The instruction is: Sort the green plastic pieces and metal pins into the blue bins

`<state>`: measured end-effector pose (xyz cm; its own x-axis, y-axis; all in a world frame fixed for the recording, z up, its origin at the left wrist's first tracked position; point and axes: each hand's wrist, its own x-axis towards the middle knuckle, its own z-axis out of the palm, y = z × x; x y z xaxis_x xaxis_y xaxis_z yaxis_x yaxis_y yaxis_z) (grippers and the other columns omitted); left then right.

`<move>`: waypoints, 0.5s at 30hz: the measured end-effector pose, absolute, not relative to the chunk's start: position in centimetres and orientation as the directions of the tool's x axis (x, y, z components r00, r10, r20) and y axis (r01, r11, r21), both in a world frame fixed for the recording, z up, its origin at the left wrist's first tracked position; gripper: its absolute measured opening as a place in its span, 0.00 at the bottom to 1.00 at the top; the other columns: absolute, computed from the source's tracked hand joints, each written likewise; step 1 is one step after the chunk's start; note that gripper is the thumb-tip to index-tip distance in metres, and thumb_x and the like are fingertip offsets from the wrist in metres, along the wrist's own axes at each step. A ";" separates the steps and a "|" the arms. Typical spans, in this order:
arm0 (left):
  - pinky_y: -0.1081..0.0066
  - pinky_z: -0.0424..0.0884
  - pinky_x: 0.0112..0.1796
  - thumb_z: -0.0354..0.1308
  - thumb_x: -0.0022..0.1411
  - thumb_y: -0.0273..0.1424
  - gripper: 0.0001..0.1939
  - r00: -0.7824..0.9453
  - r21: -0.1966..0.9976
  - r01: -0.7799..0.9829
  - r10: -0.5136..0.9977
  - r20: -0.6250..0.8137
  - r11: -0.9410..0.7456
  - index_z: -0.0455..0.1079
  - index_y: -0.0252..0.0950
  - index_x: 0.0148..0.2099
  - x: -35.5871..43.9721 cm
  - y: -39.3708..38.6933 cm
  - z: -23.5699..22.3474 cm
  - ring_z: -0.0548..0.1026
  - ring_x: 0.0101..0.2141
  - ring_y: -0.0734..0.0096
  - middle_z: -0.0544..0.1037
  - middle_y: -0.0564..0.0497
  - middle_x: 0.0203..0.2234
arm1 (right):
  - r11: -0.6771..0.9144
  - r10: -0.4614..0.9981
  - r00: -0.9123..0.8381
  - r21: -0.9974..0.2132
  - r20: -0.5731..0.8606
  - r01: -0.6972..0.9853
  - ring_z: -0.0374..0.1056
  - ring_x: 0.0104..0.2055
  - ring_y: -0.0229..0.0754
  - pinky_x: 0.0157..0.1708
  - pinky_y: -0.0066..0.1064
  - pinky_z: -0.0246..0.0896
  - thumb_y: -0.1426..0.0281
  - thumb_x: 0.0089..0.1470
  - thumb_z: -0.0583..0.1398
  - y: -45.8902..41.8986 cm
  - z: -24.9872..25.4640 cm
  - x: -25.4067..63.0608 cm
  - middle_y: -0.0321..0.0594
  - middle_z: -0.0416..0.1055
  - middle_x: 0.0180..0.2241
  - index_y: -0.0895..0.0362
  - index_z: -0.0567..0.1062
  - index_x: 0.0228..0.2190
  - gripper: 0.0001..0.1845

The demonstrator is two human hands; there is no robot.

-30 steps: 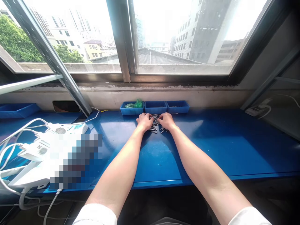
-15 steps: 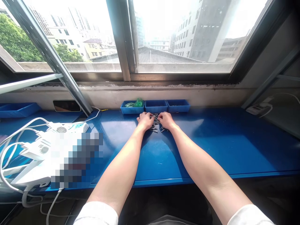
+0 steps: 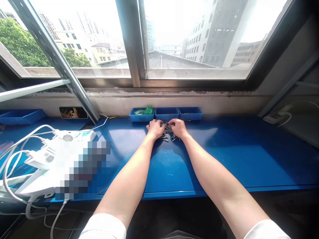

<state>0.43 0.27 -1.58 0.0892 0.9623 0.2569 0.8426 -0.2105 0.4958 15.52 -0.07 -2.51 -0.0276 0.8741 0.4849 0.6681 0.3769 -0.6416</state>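
A loose pile of thin, dark and silvery metal pieces (image 3: 164, 136), like screws or rivets, lies on the blue tabletop (image 3: 171, 172). Their exact kind is too small to make out. My left hand (image 3: 156, 128) rests at the pile's left side, its fingers bent and the thumb and fingertips drawn in among the pieces. On the right side, my right hand (image 3: 177, 127) has its fingers curled in a pinch at the pile's upper edge. Whatever lies between the fingertips of either hand is hidden. More pieces show below the right palm.
Behind the pile stand three blue bins: the left bin (image 3: 142, 118) with green plastic bags (image 3: 149, 110), the middle bin (image 3: 166, 117), and the right bin (image 3: 190, 116) with small dark pieces. Power strips with white cables (image 3: 15, 159) crowd the left. A metal post (image 3: 82, 96) rises there.
The view has shifted slightly. Both hands stay at the pile, with only small finger movements; the right hand's fingers look a little more bent over the pieces.
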 end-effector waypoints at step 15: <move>0.66 0.61 0.47 0.52 0.60 0.32 0.10 0.237 0.512 0.687 0.825 0.513 -0.515 0.74 0.42 0.39 0.5 -0.6 -0.9 0.73 0.42 0.66 0.79 0.53 0.36 | 0.472 0.821 0.112 -0.776 0.560 0.419 0.70 0.32 0.40 0.36 0.32 0.67 0.66 0.45 0.62 -0.5 -1.7 15.0 0.39 0.74 0.31 0.57 0.74 0.31 0.09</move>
